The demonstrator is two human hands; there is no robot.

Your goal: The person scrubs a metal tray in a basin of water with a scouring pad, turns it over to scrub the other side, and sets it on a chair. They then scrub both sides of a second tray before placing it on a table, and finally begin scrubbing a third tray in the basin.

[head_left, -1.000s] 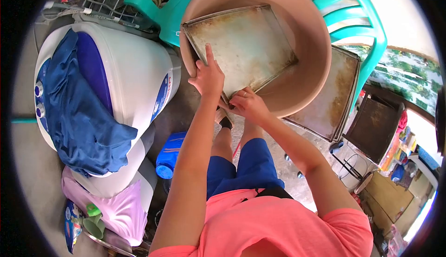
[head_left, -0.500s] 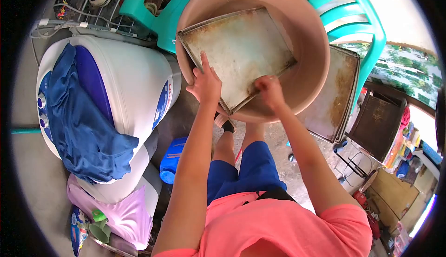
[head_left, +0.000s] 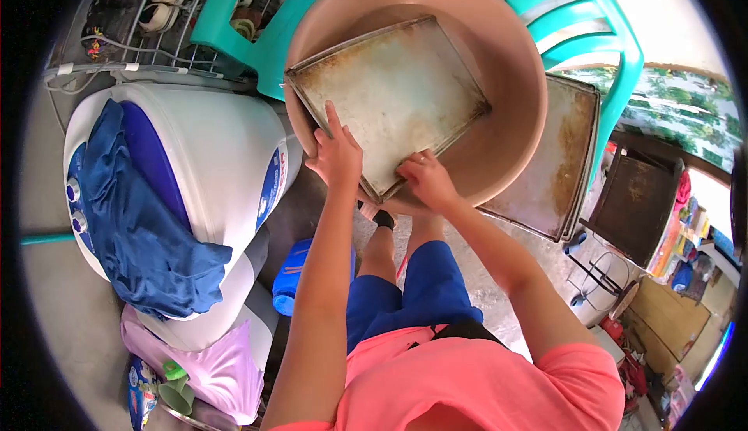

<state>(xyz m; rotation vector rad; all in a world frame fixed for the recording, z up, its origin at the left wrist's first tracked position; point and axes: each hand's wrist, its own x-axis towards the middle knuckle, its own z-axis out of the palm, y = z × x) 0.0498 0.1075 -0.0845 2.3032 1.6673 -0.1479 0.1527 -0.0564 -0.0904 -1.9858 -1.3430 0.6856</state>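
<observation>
A worn rectangular metal baking tray (head_left: pixel 393 92) with rusty, browned edges rests tilted inside a large brown plastic basin (head_left: pixel 510 131). My left hand (head_left: pixel 337 156) grips the tray's near-left edge, its index finger stretched along the inner surface. My right hand (head_left: pixel 427 180) is closed, its curled fingers pressed on the tray near the lower right rim. Whatever those fingers hold, if anything, is hidden beneath them. A ring shows on one finger.
The basin stands at a green plastic chair (head_left: pixel 600 42). More stained trays (head_left: pixel 538 162) lean at right, near a dark tray (head_left: pixel 633 201). On the left are a white washing machine (head_left: pixel 226 143) with a blue cloth (head_left: pixel 148 221), a blue container (head_left: pixel 292 275) and a shoe rack (head_left: pixel 175 38).
My right hand has moved left and downward along the tray toward its near corner. My left hand keeps its hold on the edge. The whole view has shifted slightly.
</observation>
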